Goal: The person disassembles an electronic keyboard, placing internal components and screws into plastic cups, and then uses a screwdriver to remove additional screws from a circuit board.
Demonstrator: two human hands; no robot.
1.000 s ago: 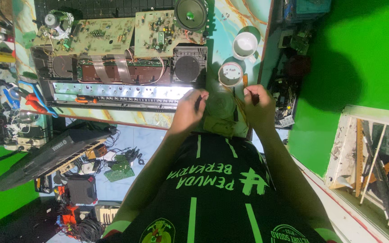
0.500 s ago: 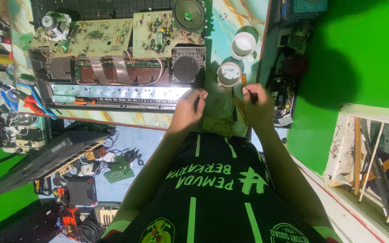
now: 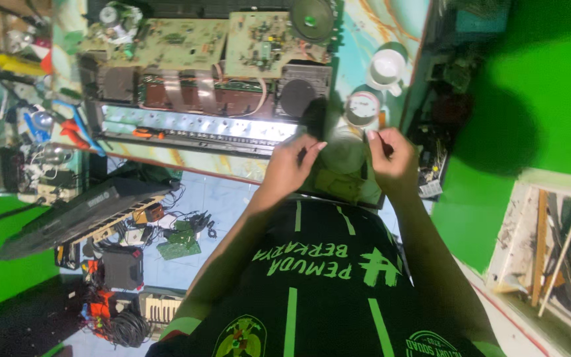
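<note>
Left hand (image 3: 292, 165) pinched narrow, contents too small to tell; right hand (image 3: 391, 158) closed round a thin dark tool (image 3: 382, 140). Both at a pale round part (image 3: 342, 153) by the counter (image 3: 193, 164) near edge. Likely risks: part slipping off that edge; tool tip skidding onto fingers.

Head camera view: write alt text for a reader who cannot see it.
A person's left hand and right hand meet at the edge of a workbench, the right pinching a thin dark tool. Beyond them lie an opened electronic keyboard with green circuit boards and a white ceramic cup.
</note>
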